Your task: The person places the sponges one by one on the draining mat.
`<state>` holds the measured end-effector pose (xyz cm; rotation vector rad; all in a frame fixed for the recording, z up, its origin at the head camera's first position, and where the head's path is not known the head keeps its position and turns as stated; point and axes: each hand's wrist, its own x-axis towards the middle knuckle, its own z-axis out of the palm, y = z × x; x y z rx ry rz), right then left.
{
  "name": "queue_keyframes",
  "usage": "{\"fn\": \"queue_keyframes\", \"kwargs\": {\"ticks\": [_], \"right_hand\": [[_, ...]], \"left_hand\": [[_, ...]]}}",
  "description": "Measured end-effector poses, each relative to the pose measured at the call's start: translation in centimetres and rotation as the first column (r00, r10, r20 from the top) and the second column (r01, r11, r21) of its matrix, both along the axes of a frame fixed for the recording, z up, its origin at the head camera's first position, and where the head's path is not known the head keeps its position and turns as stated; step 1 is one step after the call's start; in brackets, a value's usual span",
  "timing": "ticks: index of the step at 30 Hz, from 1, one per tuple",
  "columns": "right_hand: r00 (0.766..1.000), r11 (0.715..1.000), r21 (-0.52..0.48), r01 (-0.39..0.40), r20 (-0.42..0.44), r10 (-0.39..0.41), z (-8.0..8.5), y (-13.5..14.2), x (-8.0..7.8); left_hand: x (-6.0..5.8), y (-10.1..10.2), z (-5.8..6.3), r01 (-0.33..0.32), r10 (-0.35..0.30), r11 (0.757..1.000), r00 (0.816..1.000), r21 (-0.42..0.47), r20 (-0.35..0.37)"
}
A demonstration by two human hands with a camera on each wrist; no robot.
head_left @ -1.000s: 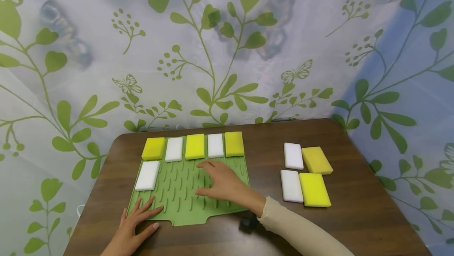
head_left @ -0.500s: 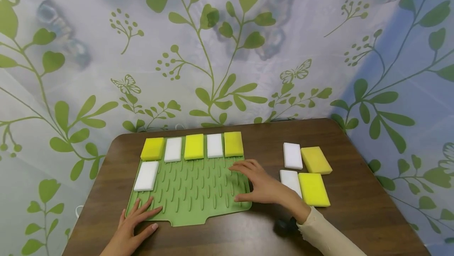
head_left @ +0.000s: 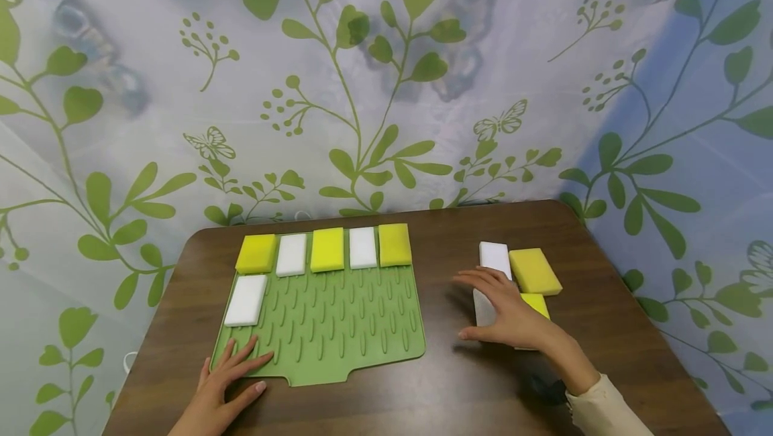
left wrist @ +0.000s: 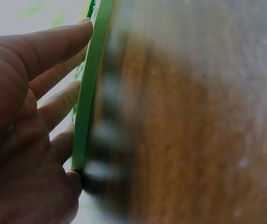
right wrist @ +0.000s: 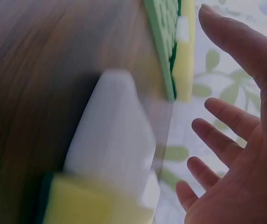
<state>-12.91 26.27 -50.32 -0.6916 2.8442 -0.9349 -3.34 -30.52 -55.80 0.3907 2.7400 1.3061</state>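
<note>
My left hand (head_left: 223, 386) rests with spread fingers on the near left corner of a green ridged mat (head_left: 338, 329); in the left wrist view its fingertips lie along the mat's edge (left wrist: 87, 93). On the right, my right hand (head_left: 516, 318) hovers over loose sponges, fingers apart and nothing held. Beneath it, a white sponge (head_left: 485, 308) and a bright yellow sponge (head_left: 536, 303) are partly hidden. In the right wrist view the blurred white sponge (right wrist: 112, 135) stays apart from the fingers. Behind them lie another white sponge (head_left: 495, 256) and a yellow one (head_left: 535, 271).
Yellow and white sponges alternate along the mat's far edge, such as the middle yellow sponge (head_left: 328, 249). One white sponge (head_left: 245, 300) lies at the mat's left side. A brown wooden table (head_left: 447, 396) carries everything, with a leaf-patterned curtain (head_left: 386, 87) behind.
My right hand has moved from above the mat rightward to above the loose sponges, still holding nothing. The left hand has kept its place on the mat's corner.
</note>
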Motion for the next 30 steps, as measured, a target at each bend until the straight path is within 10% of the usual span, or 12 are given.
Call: {"fn": "queue_keyframes", "kwargs": {"ticks": [15, 30], "right_hand": [[0.983, 0.972, 0.147, 0.182, -0.015, -0.182, -1.2, 4.4, 1.6], [0.980, 0.954, 0.225, 0.199, -0.058, -0.191, -2.5, 5.4, 2.0]], "left_hand": [[-0.2, 0.1, 0.5, -0.004, 0.004, 1.000, 0.999, 0.007, 0.035], [-0.1, 0.2, 0.5, -0.006, 0.006, 1.000, 1.000, -0.009, 0.022]]}}
